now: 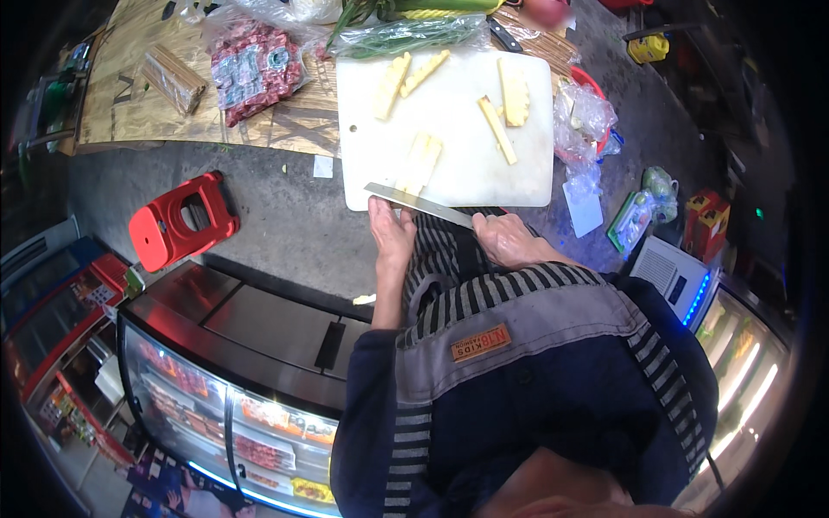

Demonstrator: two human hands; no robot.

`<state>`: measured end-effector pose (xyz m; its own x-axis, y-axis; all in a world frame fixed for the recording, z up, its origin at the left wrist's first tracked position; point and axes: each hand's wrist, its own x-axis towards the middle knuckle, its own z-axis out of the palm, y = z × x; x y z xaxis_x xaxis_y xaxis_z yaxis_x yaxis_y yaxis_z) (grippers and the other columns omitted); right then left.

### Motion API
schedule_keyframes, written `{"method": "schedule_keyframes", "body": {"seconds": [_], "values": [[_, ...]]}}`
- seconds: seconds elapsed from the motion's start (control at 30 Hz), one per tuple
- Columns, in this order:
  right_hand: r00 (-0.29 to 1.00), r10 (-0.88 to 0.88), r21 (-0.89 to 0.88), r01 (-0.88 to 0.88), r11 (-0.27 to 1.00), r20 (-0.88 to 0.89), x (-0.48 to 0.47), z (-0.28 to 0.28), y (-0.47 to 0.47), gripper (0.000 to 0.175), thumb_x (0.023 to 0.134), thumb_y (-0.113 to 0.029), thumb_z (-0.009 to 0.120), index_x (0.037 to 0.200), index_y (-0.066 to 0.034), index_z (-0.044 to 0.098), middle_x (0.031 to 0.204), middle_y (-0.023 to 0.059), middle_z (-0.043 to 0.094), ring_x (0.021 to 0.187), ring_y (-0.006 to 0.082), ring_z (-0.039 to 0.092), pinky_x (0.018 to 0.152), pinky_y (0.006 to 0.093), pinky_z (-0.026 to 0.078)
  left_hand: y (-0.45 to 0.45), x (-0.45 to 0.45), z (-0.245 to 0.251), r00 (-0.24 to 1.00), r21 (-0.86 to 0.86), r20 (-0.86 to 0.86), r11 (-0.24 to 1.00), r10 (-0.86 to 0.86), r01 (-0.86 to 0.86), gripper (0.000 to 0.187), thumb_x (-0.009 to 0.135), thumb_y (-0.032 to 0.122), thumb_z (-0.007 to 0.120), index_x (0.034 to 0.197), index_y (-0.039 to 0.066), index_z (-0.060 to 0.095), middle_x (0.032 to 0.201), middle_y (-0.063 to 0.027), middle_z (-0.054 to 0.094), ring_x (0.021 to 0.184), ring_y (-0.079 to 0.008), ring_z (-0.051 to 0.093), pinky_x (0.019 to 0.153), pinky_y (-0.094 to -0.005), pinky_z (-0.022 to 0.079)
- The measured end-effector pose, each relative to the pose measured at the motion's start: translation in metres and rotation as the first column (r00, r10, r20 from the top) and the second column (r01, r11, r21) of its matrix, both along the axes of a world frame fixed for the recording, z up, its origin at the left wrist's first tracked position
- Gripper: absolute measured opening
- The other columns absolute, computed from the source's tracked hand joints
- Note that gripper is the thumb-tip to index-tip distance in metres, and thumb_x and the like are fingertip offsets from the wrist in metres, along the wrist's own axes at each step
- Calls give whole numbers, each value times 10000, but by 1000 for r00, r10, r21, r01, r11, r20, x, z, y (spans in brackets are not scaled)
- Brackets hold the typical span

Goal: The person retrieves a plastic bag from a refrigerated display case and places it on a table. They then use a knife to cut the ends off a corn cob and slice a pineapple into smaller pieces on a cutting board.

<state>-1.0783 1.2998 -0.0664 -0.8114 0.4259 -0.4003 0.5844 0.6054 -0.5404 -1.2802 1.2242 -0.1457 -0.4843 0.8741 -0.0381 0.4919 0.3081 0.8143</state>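
Observation:
My right hand (511, 238) grips the handle of a wide-bladed knife (421, 204), its blade slanting up to the left across the near edge of a white cutting board (453, 129). My left hand (393, 233) is at the blade's near side, fingertips by the board's edge; whether they hold anything is hidden. Just beyond the blade lie cut pineapple strips (421, 158) side by side. Farther up are two pineapple pieces (392, 85) on the left, a wide pineapple wedge (515, 94) on the right and a thin strip (497, 131) beside it.
Bagged green vegetables (414, 35) and a black-handled knife (505, 35) lie past the board. Left on the wooden table (123, 116) are bagged diced meat (256, 71) and skewer sticks (173, 79). A red basin (586, 81) with plastic bags, a red stool (184, 220) and a glass-front display cooler (239, 388) stand around.

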Motion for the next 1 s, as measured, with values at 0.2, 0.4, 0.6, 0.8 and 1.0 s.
{"method": "schedule_keyframes", "body": {"seconds": [0.2,0.4,0.6,0.8,1.0], "values": [[1000,-18,24,17,1000,25,-1,2,0,109,744,-14,505,793,34,421,621,213,566,607,393,584,550,471,443,2,-1,4,1000,10,16,1000,-15,15,443,658,-111,590,1089,-61,500,985,-225,504,935,-410,501,806,-439,435],[1000,-1,64,1,998,14,-1,-1,1,116,716,0,513,794,53,445,605,216,571,600,385,597,545,464,458,2,-2,4,1000,-8,5,1000,-24,24,462,657,-109,596,1104,-57,492,987,-223,506,951,-412,500,817,-432,437],[999,-27,22,28,999,-39,1,-10,6,111,718,9,517,784,75,457,575,227,556,573,386,592,537,459,459,2,-1,4,1000,-59,-14,998,-6,6,435,662,-94,615,1075,-50,488,972,-214,497,909,-401,507,802,-423,444],[996,-44,-30,42,999,-74,1,-9,11,101,765,-7,506,781,81,457,574,238,551,564,396,582,535,458,452,-1,0,8,996,-41,48,997,69,-67,409,663,-71,668,1028,-30,489,956,-185,493,861,-349,529,781,-400,453],[998,-34,-42,32,999,-43,0,-7,12,100,797,-10,475,795,86,447,576,239,547,574,402,581,542,470,450,0,2,0,999,-26,-22,999,34,-34,431,650,-55,691,1025,-25,482,930,-176,490,847,-332,517,755,-392,445]]}}
